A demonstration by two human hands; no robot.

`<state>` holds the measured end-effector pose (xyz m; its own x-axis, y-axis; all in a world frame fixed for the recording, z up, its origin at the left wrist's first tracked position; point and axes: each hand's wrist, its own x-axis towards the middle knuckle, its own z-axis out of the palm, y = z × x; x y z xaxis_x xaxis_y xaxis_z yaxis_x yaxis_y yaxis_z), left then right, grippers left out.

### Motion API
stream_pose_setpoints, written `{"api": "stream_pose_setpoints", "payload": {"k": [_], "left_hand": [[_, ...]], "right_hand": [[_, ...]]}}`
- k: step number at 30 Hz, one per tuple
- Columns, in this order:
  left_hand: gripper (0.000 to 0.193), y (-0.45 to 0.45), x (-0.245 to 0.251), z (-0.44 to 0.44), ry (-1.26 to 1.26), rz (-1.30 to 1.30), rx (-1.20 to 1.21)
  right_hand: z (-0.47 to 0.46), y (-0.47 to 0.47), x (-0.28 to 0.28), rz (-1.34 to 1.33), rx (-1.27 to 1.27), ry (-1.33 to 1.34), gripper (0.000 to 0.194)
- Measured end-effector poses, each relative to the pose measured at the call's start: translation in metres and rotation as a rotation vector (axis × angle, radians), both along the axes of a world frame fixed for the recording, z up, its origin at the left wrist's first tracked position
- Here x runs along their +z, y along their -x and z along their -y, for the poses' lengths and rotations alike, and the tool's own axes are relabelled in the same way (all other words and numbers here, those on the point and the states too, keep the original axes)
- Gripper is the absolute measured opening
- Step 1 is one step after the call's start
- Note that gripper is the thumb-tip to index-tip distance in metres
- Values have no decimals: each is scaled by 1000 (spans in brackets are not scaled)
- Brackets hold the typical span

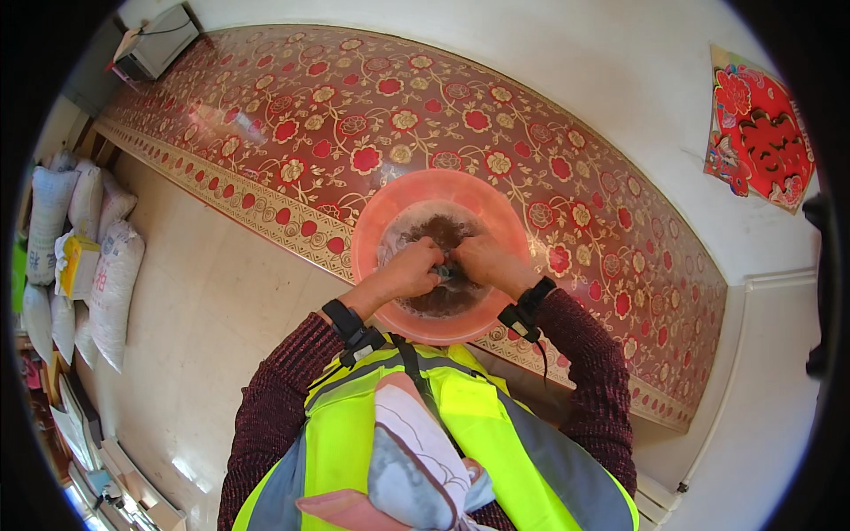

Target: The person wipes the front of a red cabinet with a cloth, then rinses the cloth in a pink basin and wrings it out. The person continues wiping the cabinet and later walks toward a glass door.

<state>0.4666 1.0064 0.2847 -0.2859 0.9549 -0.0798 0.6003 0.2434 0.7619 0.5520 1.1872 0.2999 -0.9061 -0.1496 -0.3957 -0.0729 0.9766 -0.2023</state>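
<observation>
A round orange plastic basin (375, 219) holds dark, sudsy water (425, 304). Both hands are over it, close together near its middle. My left hand (413, 269) has its fingers curled on a small wet piece of dark greenish cloth (446, 271). Just to the right, my right hand (483, 260) bends down to the water, its fingertips hidden, so its hold cannot be told. Paler wet material, perhaps cloth or foam, shows at the basin's left inner side. Each wrist wears a black strap with a small device.
The basin stands on a raised surface with a floral red-and-gold cover (405, 119), near its front edge. A white box-like appliance (159, 43) sits at its far left end. Full sacks (116, 292) and a yellow box (80, 265) are at the left. White wall lies beyond.
</observation>
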Motion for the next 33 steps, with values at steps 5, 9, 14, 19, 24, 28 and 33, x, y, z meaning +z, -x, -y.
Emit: {"api": "stream_pose_setpoints", "payload": {"k": [5,9,14,19,24,28,33], "left_hand": [[41,-13,28,10,-55,-15,224],[42,-19,51,5,-145,-20,329],[32,-12,50,-7,-344,78,349],[28,-5,24,-11,-147,-61,300],[23,-19,-5,-23,30,-388,105],[16,-11,10,-28,-117,-98,164],[10,11,68,-18,-348,912,256]], "right_hand": [[-16,3,48,-99,-119,401,20],[-12,-10,106,-86,-387,891,19],[5,-30,112,-198,-454,1056,20],[-4,-44,71,-239,-494,387,19],[6,-38,17,-115,-188,101,37],[-3,-43,9,-49,-289,277,57],[-6,-50,36,40,-602,1191,72]]}}
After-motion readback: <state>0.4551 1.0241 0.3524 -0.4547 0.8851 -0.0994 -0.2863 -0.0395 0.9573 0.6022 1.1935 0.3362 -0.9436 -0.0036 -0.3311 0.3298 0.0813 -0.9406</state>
